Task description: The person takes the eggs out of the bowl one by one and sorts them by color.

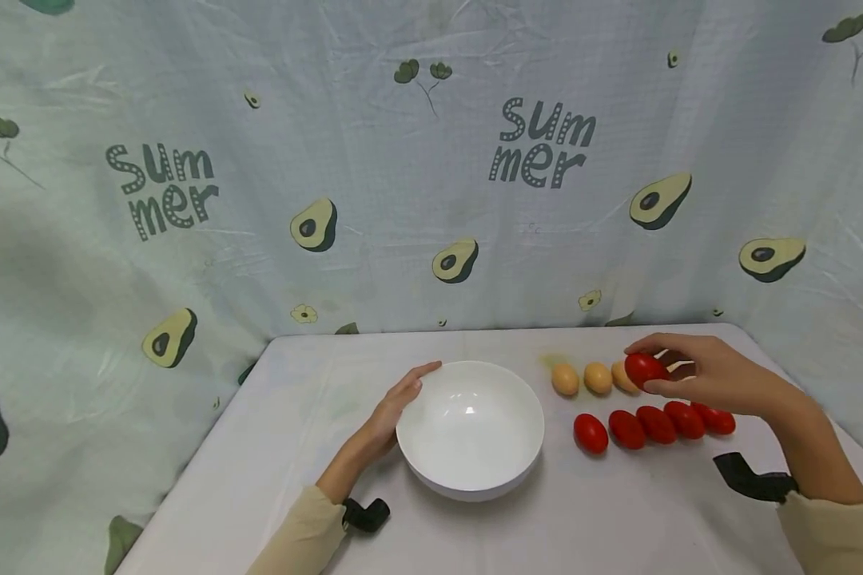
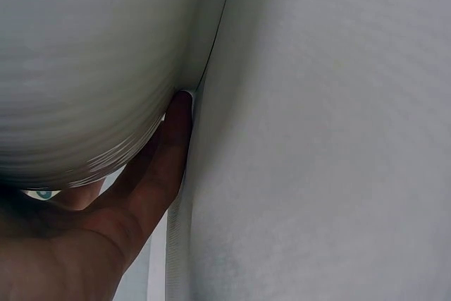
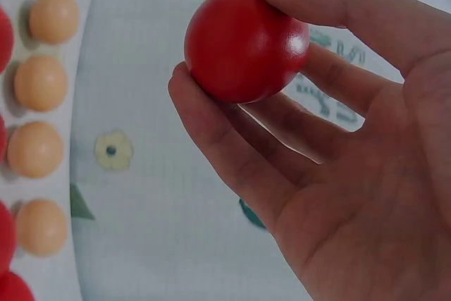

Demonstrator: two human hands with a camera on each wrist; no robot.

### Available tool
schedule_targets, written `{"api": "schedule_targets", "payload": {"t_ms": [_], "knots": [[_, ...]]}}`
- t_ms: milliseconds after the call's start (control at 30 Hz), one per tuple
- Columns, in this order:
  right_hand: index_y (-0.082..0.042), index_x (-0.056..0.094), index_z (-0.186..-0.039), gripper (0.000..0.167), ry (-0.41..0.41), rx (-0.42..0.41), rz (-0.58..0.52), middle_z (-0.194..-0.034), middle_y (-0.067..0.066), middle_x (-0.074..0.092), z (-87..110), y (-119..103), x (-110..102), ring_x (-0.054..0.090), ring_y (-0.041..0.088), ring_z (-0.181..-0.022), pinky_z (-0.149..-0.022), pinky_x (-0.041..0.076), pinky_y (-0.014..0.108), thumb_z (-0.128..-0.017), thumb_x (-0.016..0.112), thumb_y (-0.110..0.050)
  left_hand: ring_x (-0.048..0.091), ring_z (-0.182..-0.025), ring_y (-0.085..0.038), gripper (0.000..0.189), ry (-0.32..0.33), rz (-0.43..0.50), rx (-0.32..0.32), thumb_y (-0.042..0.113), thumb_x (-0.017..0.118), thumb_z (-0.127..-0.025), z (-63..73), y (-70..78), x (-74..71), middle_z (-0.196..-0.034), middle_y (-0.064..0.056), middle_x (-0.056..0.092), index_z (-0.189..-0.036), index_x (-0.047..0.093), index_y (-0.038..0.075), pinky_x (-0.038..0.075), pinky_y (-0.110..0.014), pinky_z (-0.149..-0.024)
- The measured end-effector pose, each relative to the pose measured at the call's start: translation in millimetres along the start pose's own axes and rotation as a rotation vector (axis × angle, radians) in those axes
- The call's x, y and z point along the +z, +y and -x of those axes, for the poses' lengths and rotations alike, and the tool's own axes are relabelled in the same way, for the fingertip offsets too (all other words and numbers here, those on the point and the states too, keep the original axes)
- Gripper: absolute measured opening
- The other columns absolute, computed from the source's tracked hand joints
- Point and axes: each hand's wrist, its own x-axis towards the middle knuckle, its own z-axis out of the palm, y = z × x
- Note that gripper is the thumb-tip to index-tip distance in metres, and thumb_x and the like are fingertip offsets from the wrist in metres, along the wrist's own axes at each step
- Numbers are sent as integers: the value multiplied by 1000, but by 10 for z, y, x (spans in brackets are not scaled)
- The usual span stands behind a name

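My right hand holds a glossy red egg-shaped object between thumb and fingertips, raised above the back right of the table. In the right wrist view, the thumb lies on one side of the red egg-shaped object and fingers support the other. My left hand rests against the left side of a white bowl, fingers extended along its outer wall. The left wrist view shows those fingers touching the bowl's outside near the table. Nothing lies inside the bowl.
Right of the bowl, several red egg-shaped objects lie in a row on the white table. Behind them is a row of smaller yellow-orange egg-shaped objects, partly hidden by the right hand. A printed curtain hangs behind the table.
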Motion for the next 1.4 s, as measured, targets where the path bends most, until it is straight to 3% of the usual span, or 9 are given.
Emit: {"api": "schedule_targets", "payload": {"t_ms": [133, 400, 600, 733, 867, 967, 1400], "knots": [[-14, 64, -132, 43, 16, 64, 10, -124, 9, 69, 76, 183, -79, 69, 24, -104, -74, 59, 20, -92, 78, -23, 26, -158, -24, 50, 8, 9, -7, 34, 26, -114, 4, -3, -2, -171, -2, 27, -162, 33, 22, 34, -32, -122], [-3, 58, -138, 50, 13, 122, -5, -128, 23, 64, 124, 553, -202, 65, 22, -104, -68, 59, 24, -94, 74, -19, 27, -158, -20, 50, -1, 22, -9, 38, 27, -114, 39, 18, -26, -171, 2, 27, -162, 32, 25, 38, -21, -114], [6, 51, -141, 55, 20, 229, 6, -131, 33, 58, 238, 822, -266, 64, 35, -108, -68, 58, 26, -96, 70, -20, 25, -158, -21, 50, 2, 14, -10, 38, 27, -114, 27, 18, -21, -171, 2, 26, -162, 33, 25, 33, -35, -123], [10, 47, -142, 58, 9, 299, 6, -131, 38, 54, 296, 995, -305, 62, 44, -107, -74, 61, 39, -99, 67, -23, 24, -159, -20, 50, 10, 16, -4, 37, 28, -114, 14, 15, -19, -171, 2, 27, -161, 35, 24, 27, -44, -127], [13, 43, -141, 62, 1, 367, 10, -129, 43, 50, 350, 1159, -302, 56, 52, -108, -77, 63, 52, -98, 67, -24, 24, -159, -21, 50, 8, 21, -5, 37, 28, -114, 12, 15, -13, -171, 1, 26, -161, 34, 24, 27, -46, -127], [14, 39, -141, 65, 1, 404, 8, -128, 46, 47, 384, 1287, -271, 54, 54, -107, -77, 63, 52, -97, 68, -24, 24, -159, -21, 50, 1, 23, -5, 37, 27, -114, 11, 12, -4, -172, 1, 25, -162, 33, 24, 28, -45, -127], [18, 45, -133, 54, -115, 436, -52, -120, 39, 58, 467, 1612, -162, 64, 31, -100, -77, 64, 38, -100, 64, -20, 27, -158, -23, 51, -10, 25, -17, 38, 28, -113, 4, -7, -8, -172, 1, 24, -162, 32, 25, 35, -37, -122]]}}
